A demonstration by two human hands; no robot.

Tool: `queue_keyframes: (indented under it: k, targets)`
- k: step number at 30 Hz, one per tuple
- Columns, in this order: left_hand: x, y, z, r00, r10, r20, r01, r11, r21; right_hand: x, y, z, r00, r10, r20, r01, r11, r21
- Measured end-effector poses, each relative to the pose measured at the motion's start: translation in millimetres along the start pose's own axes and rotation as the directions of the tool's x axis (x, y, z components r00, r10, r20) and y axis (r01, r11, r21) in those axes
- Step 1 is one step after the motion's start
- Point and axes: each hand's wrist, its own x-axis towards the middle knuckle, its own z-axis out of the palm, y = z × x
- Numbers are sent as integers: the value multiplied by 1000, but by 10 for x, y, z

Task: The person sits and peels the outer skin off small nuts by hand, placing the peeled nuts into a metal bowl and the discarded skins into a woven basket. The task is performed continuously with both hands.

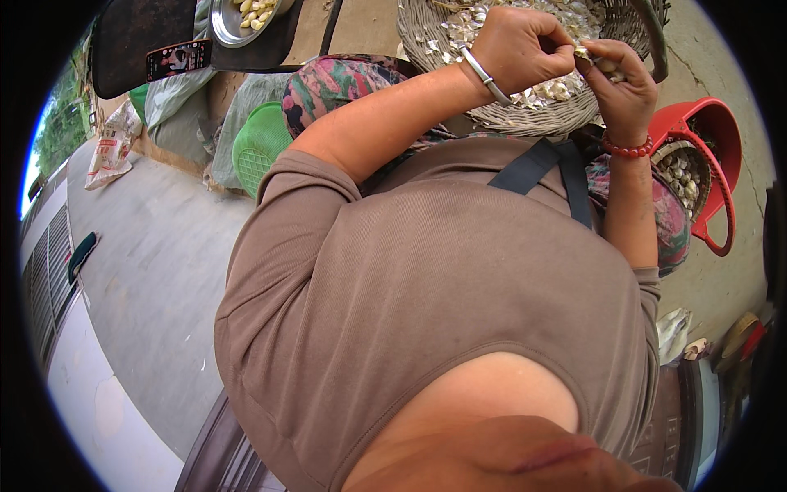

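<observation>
My left hand (522,52), with a silver bangle at its wrist, pinches a small garlic clove (581,53) between thumb and forefinger. My right hand (630,92), wearing red beads, meets it fingertip to fingertip at the same clove. More pale garlic cloves (612,69) sit in the curled fingers of the right hand, partly hidden. Both hands are above a wicker basket (529,123) strewn with papery garlic skins (553,89). Beside my right forearm, a small woven basket (676,150) of unpeeled garlic cloves (684,179) rests in a red plastic basket (728,132).
A metal bowl (229,38) of peeled cloves (255,13) stands on a dark surface (138,31) at upper left, with a lit phone (178,59) near its edge. A green plastic basket (258,147) is beside my left knee. A printed sack (112,147) lies farther left.
</observation>
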Motion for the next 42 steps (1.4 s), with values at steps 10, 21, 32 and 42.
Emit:
queue_keyframes:
  k: [10, 21, 32, 42]
  targets:
    - [70, -177, 7, 930, -320, 179, 366, 792, -489, 14, 42, -61, 997, -54, 60, 46, 991, 124]
    - [135, -279, -59, 900, -420, 114, 401, 698, -593, 32, -94, -20, 996, -86, 29, 81, 986, 149]
    - [153, -230, -112, 913, -401, 77, 399, 838, -372, 52, -147, 6, 981, -176, -76, 172, 983, -63]
    - [22, -87, -20, 993, -92, 73, 108, 961, -253, 59, -144, -6, 985, -173, -9, 167, 963, -213]
